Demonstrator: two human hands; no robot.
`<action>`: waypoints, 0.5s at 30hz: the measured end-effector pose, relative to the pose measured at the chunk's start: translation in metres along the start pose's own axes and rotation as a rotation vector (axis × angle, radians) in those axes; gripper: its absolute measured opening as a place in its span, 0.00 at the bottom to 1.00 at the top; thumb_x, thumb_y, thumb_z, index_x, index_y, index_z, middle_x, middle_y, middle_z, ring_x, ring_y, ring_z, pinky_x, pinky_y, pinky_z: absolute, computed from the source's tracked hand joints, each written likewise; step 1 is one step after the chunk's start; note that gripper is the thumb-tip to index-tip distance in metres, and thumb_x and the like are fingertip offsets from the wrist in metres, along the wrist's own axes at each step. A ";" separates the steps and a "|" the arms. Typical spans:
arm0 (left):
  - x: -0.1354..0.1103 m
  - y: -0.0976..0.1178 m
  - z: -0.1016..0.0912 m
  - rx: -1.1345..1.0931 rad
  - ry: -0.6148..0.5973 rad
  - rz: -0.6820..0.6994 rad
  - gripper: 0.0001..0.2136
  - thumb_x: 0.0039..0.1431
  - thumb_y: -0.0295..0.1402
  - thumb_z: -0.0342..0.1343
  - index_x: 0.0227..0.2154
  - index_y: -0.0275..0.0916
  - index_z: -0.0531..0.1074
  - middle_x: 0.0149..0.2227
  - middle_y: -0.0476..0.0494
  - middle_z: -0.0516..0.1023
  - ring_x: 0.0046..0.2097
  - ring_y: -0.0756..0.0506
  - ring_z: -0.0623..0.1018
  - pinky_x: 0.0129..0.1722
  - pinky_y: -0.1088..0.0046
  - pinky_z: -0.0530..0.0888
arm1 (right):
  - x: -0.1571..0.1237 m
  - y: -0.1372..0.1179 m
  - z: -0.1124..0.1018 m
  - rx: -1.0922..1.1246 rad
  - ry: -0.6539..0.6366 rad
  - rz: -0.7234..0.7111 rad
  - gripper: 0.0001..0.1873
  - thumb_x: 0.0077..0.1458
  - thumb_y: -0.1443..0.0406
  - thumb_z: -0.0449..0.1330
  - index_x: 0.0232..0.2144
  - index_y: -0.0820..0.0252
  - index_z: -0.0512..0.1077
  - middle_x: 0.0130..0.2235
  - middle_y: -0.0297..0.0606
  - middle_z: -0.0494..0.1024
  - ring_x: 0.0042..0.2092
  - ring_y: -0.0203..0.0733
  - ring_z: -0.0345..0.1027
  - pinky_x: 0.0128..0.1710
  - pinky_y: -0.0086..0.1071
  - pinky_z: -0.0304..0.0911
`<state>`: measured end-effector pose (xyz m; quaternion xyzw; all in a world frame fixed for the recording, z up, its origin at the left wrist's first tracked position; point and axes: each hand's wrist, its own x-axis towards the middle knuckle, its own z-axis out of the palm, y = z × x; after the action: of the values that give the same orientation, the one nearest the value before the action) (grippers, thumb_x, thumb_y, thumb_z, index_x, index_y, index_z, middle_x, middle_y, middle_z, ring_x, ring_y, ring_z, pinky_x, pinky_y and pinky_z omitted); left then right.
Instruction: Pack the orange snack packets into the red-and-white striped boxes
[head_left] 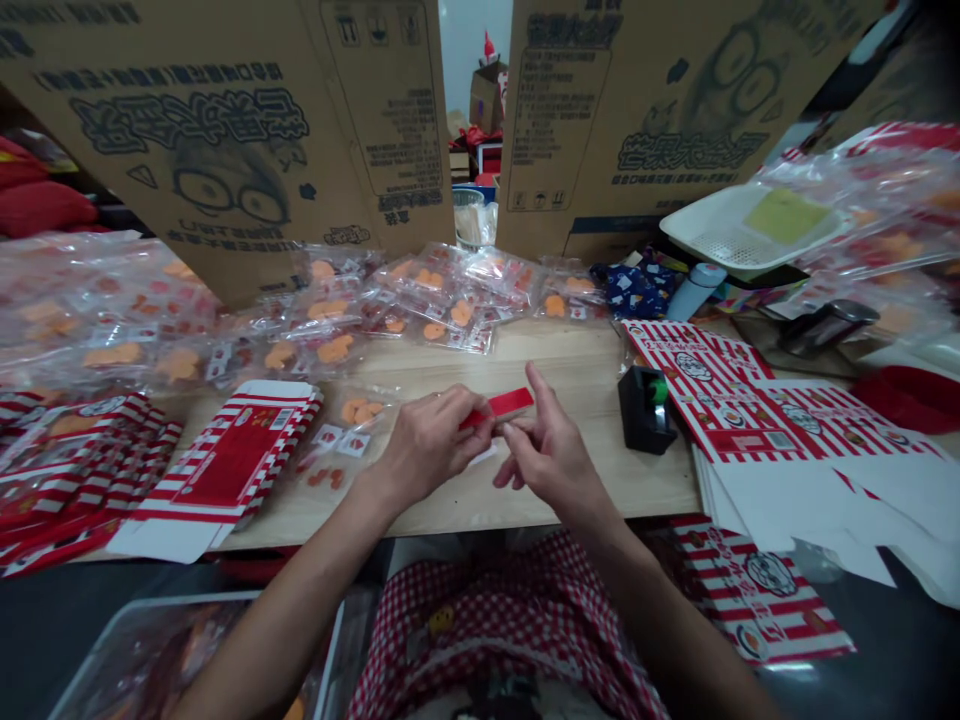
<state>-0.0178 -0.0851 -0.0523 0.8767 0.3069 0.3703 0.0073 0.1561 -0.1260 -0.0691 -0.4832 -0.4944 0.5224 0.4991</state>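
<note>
My left hand (427,447) is shut on a narrow red strip (501,407) of card or tape, which sticks out to the right from its fingertips. My right hand (553,452) sits just beyond the strip's far end, with its fingers apart and its index finger raised. I cannot tell whether it touches the strip. A small white scrap (484,455) lies under the gap between my hands. Nearest my left hand is a clear bag of orange pieces (352,425), lying on the wooden table (585,375).
Many clear bags of orange snacks cover the table's far side and left. A folded red-and-white striped box (240,450) lies left, flat striped carton blanks (750,420) lie right, and a black tape dispenser (645,408) stands between. Large cardboard cartons (225,140) stand behind.
</note>
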 end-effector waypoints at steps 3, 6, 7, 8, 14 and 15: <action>-0.010 0.004 -0.002 0.024 0.100 -0.002 0.11 0.60 0.28 0.59 0.45 0.39 0.71 0.38 0.45 0.81 0.37 0.48 0.81 0.38 0.75 0.76 | -0.009 -0.003 -0.026 0.030 0.094 -0.017 0.47 0.55 0.58 0.61 0.71 0.57 0.45 0.33 0.36 0.82 0.18 0.35 0.69 0.15 0.28 0.61; -0.023 0.003 -0.006 -0.058 0.170 -0.172 0.22 0.59 0.31 0.60 0.57 0.39 0.67 0.43 0.42 0.81 0.40 0.47 0.81 0.42 0.73 0.77 | -0.009 0.005 -0.058 0.027 0.201 -0.005 0.39 0.53 0.56 0.63 0.64 0.62 0.58 0.33 0.40 0.82 0.19 0.36 0.69 0.17 0.28 0.60; -0.028 0.003 -0.007 -0.093 0.184 -0.227 0.25 0.60 0.32 0.60 0.59 0.40 0.65 0.44 0.42 0.81 0.40 0.47 0.81 0.42 0.73 0.77 | -0.007 0.010 -0.068 0.023 0.225 0.011 0.37 0.52 0.56 0.63 0.61 0.63 0.62 0.33 0.41 0.82 0.20 0.36 0.69 0.17 0.28 0.59; -0.034 0.001 -0.007 -0.118 0.197 -0.256 0.26 0.60 0.31 0.60 0.61 0.40 0.64 0.44 0.42 0.81 0.41 0.47 0.81 0.43 0.72 0.77 | -0.004 0.017 -0.076 0.015 0.247 0.030 0.34 0.51 0.56 0.63 0.57 0.64 0.65 0.33 0.42 0.82 0.21 0.36 0.69 0.18 0.27 0.59; -0.100 -0.011 0.007 -0.007 -0.077 -0.017 0.19 0.59 0.23 0.55 0.51 0.48 0.75 0.46 0.45 0.83 0.52 0.42 0.78 0.59 0.55 0.68 | 0.045 0.065 -0.101 -0.394 0.261 0.088 0.19 0.57 0.61 0.54 0.49 0.64 0.70 0.36 0.45 0.82 0.31 0.41 0.75 0.28 0.31 0.67; -0.114 -0.015 0.011 0.011 -0.169 -0.030 0.18 0.59 0.22 0.53 0.48 0.47 0.76 0.46 0.45 0.83 0.54 0.41 0.77 0.61 0.53 0.66 | 0.059 0.070 -0.100 -0.574 0.216 0.084 0.19 0.59 0.64 0.50 0.50 0.64 0.70 0.39 0.46 0.82 0.34 0.43 0.77 0.32 0.33 0.69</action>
<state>-0.0798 -0.1320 -0.1374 0.9002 0.3201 0.2932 0.0338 0.2511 -0.0643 -0.1445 -0.6774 -0.5454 0.3272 0.3697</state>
